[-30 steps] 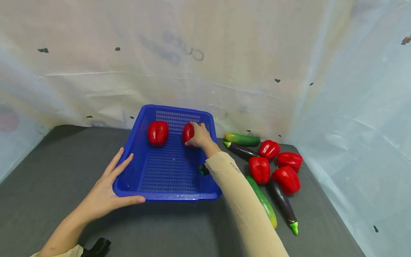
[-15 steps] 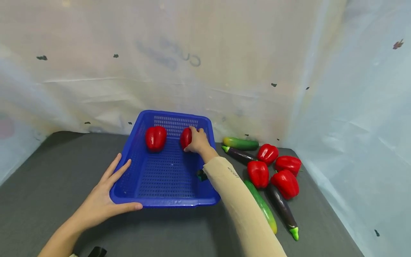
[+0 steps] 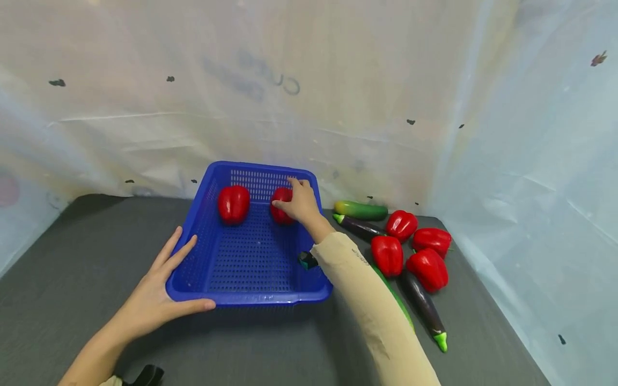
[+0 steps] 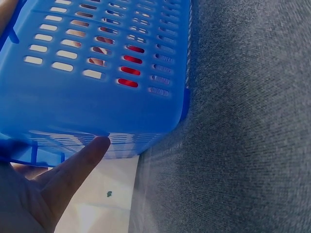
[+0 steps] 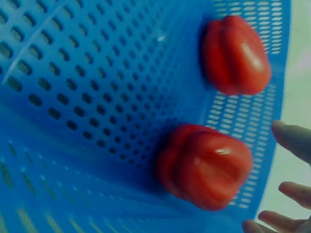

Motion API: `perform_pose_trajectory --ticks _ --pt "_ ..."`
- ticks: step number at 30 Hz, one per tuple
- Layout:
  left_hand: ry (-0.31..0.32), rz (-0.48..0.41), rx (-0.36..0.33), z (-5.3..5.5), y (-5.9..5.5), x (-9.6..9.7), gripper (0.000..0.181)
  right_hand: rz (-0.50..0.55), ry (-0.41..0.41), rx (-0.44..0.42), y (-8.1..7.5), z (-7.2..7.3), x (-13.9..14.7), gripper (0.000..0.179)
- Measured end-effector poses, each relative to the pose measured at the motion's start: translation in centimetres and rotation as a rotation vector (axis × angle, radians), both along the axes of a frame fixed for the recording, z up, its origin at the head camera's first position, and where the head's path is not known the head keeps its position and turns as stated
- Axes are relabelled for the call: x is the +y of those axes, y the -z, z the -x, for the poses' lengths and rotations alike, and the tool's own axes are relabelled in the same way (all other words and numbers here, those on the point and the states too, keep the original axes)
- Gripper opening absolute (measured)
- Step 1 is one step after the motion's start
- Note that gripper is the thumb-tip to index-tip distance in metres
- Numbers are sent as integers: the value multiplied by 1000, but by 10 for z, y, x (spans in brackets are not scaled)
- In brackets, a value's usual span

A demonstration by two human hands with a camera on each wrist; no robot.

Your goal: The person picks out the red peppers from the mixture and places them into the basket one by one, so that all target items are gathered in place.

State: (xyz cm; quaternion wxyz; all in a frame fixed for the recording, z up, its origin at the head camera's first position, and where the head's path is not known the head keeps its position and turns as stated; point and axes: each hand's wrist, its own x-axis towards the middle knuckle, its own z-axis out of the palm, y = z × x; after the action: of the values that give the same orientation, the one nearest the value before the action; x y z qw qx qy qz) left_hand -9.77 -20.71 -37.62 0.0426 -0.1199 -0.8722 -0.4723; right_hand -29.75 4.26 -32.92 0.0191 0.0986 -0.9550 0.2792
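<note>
A blue plastic basket with perforated walls stands tilted in the middle of the head view. Inside its far part sit two red bell peppers, the left bell pepper and the right bell pepper. My right hand is just over the right one, fingers spread. In the right wrist view, a gap separates those fingers from the pepper. My left hand rests straight fingers along the basket's left side and its thumb along the near side. The left wrist view has a straight digit touching the basket wall.
Right of the basket lie several red bell peppers, two eggplants, one eggplant nearer, a far cucumber and another cucumber partly behind my right sleeve. Plastic sheeting walls off the back and sides of the grey tabletop.
My right hand has let go of the right bell pepper and risen slightly, fingers spreading. The pepper stays in the basket's far right part. My left hand keeps its place.
</note>
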Motion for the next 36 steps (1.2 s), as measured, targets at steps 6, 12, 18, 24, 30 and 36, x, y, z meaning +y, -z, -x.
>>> perform_pose_trajectory --ticks 6,12,18,24,30,36 --pt "5 -2 4 0 0 1 110 9 -70 -48 -15 -12 9 70" --pt "13 -6 1 1 1 -1 110 26 -146 -82 -31 -26 19 68" --pt "7 -9 -14 1 2 -8 110 34 -175 -79 -48 -40 33 68" --pt "-5 -4 -12 -2 3 -13 110 25 -168 -65 -55 -49 48 67" --pt "-7 9 -32 -3 2 -13 110 30 -157 -19 -54 -53 73 69" --pt "-10 13 -44 -3 0 -12 110 65 -151 16 -48 -52 98 68"
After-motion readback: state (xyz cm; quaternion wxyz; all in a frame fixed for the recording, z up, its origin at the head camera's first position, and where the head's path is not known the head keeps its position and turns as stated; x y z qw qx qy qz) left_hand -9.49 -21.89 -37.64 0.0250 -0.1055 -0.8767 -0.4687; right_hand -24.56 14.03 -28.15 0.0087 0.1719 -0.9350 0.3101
